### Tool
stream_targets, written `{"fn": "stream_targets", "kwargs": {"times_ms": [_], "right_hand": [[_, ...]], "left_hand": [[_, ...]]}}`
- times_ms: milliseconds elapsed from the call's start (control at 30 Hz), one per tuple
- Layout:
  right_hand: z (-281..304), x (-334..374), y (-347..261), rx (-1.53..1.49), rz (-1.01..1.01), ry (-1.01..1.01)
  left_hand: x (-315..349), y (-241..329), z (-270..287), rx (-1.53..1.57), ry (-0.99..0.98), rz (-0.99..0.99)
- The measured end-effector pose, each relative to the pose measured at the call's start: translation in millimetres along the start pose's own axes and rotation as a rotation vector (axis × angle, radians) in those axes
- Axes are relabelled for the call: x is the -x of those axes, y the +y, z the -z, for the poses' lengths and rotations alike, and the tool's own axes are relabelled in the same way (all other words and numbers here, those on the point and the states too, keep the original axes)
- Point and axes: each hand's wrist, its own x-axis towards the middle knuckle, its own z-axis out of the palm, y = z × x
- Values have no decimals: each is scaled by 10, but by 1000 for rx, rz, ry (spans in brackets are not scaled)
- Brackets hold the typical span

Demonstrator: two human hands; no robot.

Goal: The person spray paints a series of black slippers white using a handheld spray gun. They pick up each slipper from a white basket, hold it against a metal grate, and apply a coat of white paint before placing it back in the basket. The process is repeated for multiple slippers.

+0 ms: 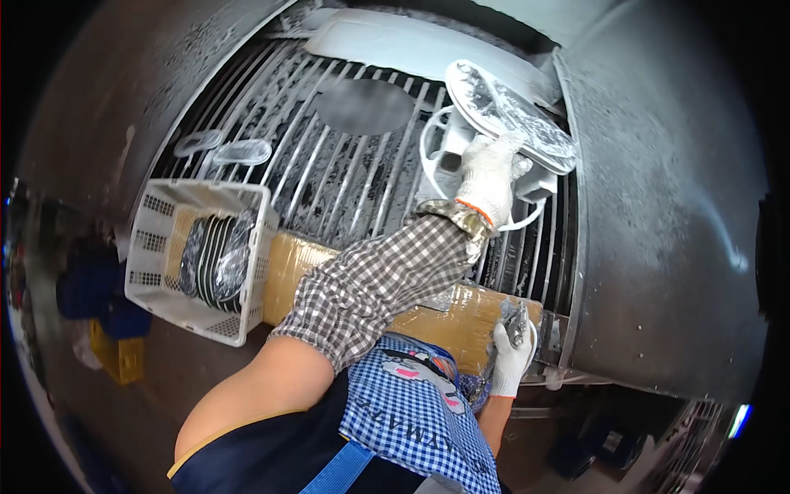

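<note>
Right up at the near edge of the film-wrapped oval panel with the left hand (gripping or merely touching? can't tell, with fingertips partly hidden), over the white ring stand on the slatted grate. Lower down, clenched around a metal spray gun with the right hand. On the blue checked apron, dark lettering, broken by folds. Inside the white basket, overlapping ovals, hard to count.
</note>
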Motion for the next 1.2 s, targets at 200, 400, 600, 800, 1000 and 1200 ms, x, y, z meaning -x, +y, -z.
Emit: {"fn": "stream_targets", "kwargs": {"times_ms": [200,400,600,800,1000,1200], "right_hand": [[-58,-87,195,133,-36,-63],[-199,-71,298,104,53,-128],[-301,-71,169,163,31,-156],[-281,-92,231,199,75,-107],[-317,-55,116,239,88,-149],[-336,-120,230,178,66,-149]], "left_hand": [[299,1002,362,-226,-45,-338],[252,1659,1451,-212,236,-315],[-81,1216,3477,-27,455,-77],[-10,1060,3783,-82,703,43],[-631,1394,4128,-62,542,-84],[-256,1002,4144,-247,584,37]]}}
